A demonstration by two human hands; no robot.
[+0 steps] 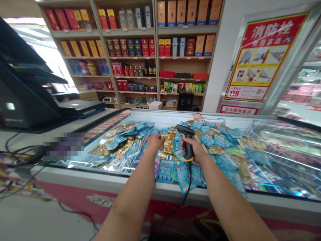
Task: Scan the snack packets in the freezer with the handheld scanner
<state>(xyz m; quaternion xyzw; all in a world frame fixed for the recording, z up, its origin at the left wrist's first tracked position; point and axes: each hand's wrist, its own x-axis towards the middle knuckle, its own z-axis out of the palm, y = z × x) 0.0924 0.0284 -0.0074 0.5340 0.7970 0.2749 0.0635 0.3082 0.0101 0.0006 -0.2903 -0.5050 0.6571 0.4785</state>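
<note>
My right hand (198, 151) grips a black and yellow handheld barcode scanner (188, 151) by its handle, the head pointing left and its cable hanging toward me. Left of it, my left hand (154, 143) is closed, thumb and fingers pinched on the edge of a gold foil packet (169, 146). The scanner's head is a short way to the right of that packet. Blue packets (165, 170) lie just below and around both hands. A heap of blue and gold packets (125, 134) is on the left, and more packets (223, 140) spread out on the right.
The packets lie on a glass-topped freezer chest (105, 180) with wire baskets inside. On the left counter stand a dark checkout machine (25, 90) and loose cables (22, 152). Shelves of boxed goods (132, 48) line the back wall; a red and yellow poster (265, 57) hangs at right.
</note>
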